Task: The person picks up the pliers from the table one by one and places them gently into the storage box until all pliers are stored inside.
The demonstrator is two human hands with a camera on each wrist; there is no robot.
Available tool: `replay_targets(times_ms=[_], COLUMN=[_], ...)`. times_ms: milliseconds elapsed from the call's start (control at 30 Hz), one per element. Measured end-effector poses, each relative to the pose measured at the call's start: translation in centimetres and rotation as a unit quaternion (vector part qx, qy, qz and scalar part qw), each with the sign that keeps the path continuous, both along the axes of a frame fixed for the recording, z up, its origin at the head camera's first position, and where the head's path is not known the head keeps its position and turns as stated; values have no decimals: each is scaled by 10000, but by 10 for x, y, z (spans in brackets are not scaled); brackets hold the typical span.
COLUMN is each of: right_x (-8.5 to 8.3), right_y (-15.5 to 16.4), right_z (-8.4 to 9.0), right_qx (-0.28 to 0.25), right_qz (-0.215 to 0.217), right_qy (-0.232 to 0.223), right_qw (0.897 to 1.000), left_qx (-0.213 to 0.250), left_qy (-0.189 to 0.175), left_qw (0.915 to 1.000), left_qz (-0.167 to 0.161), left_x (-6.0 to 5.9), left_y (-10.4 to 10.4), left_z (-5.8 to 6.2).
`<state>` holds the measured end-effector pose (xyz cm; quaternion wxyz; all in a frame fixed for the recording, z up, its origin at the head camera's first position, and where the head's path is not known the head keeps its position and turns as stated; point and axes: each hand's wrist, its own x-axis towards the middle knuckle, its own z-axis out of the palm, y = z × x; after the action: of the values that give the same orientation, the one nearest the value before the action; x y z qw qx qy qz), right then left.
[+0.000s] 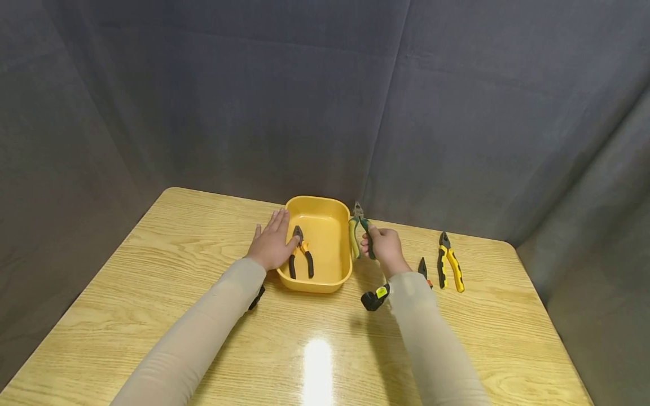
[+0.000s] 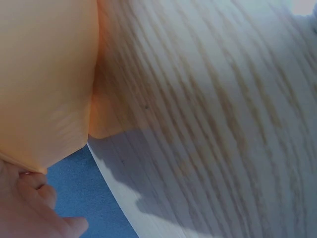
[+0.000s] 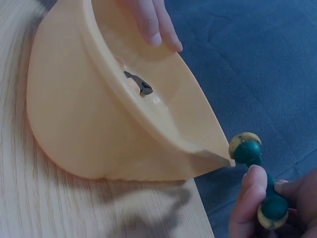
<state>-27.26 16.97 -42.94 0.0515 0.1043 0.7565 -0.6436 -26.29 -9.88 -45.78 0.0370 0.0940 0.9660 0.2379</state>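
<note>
Head view of a light wooden table (image 1: 167, 316) against a grey fabric backdrop (image 1: 325, 96). A yellow rectangular plastic tub (image 1: 332, 270) sits near the table's far edge, about midway along it. Inside the tub, toward its left wall, lies a pair of black-and-orange-handled pliers (image 1: 301, 256).

The left hand (image 1: 271, 243) rests flat on the tub's left rim with fingers straight and relaxed, steadying it; the left wrist view shows only the tub's outer wall (image 2: 44, 79) and the table grain. The right hand (image 1: 386, 245) grips a pair of green-and-yellow-handled pliers (image 1: 358, 234), fingers curled round one handle, nose pointing up and away, held just beside the tub's right rim and clear of the table. The right wrist view shows the green handle ends (image 3: 257, 186) pinched by thumb and fingers next to the tub's corner.

Toward the right far corner lie black-and-yellow-handled pliers (image 1: 449, 265) and, partly hidden by the right sleeve, a smaller dark-handled tool (image 1: 423, 269).

Judged from this pose, the held pliers would best cross the rim nose-first and be lowered beside the pair already inside, with the left hand bracing the tub so that it neither slides nor tips.
</note>
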Motion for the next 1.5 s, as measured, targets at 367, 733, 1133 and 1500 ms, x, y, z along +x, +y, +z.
replay_targets(times_ms=[367,733,1133,1500], right_x=[1,-2,-1,-1], right_y=[-14,-25,-36,-45], right_z=[6,11,10,10], right_qx=[-55,-98,-58,-164], right_qz=[85,182,174,91], right_qy=[105,178,169,122], right_qw=[9999,9996,9997,9997], left_qx=[18,30,70,53], left_qy=[16,-17,-47,-36], left_qw=[10000,10000,10000,10000], left_qz=[0,38,13,22], left_x=[-1,-3,-2,-4], left_y=[0,-1,0,0], left_z=[-2,-4,-3,-5])
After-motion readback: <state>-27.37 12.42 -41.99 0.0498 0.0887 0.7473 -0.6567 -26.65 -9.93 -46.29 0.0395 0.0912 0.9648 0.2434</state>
